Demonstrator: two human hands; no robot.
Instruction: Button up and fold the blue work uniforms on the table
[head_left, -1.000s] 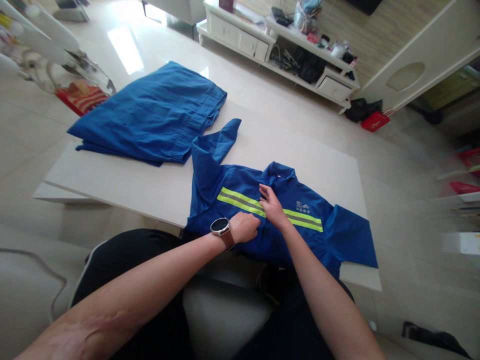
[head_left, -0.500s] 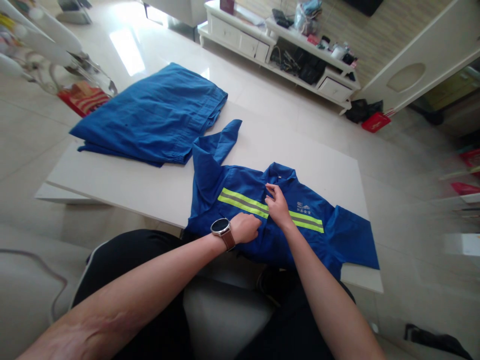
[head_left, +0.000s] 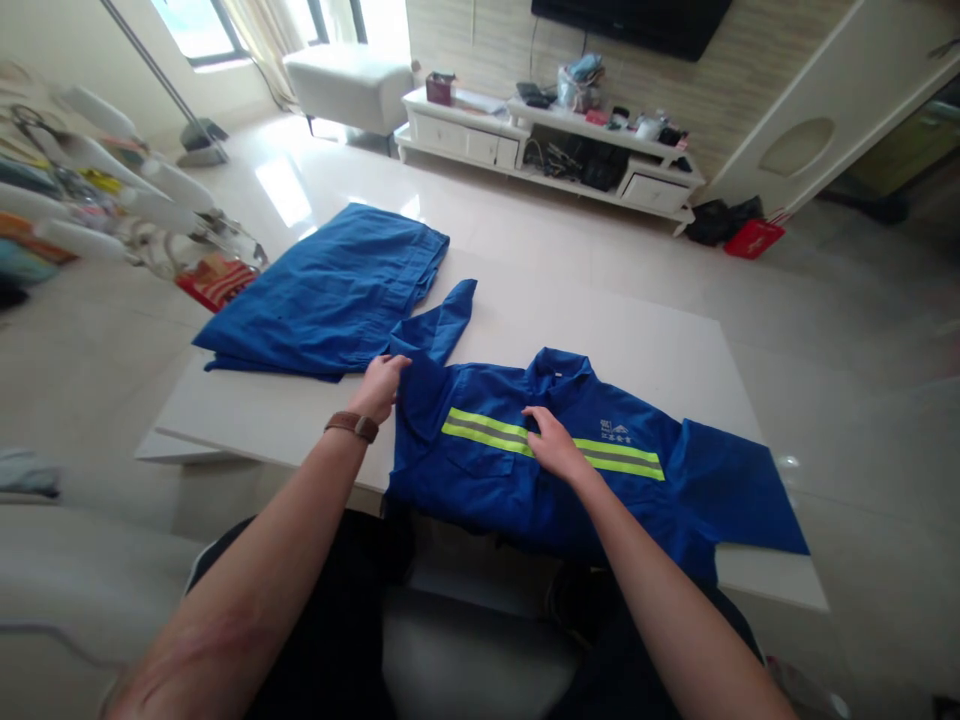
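Observation:
A blue work jacket (head_left: 480, 480) with a yellow-and-grey reflective band lies front up across the near side of the white table (head_left: 637, 340). Its collar points away from me, and its lower part hangs over the near edge. My left hand (head_left: 384, 387), a brown watch strap at the wrist, has its fingers closed at the edge of the bent sleeve on the left. Over the middle of the jacket front, at the band, is my right hand (head_left: 553, 442), thumb and fingers apart, holding nothing. Folded blue trousers (head_left: 322, 290) lie on the table's left part, beside that sleeve.
Beyond the table stands a low white TV cabinet (head_left: 480, 140) with assorted items on it. A red bag (head_left: 754, 238) is on the floor at the right. White padded rods (head_left: 161, 190) and a red patterned bag (head_left: 217, 282) stand left of the table.
My left hand has moved left from the jacket front to the bent sleeve. My right hand stays over the jacket's middle, slightly lower on it. The view has tilted up.

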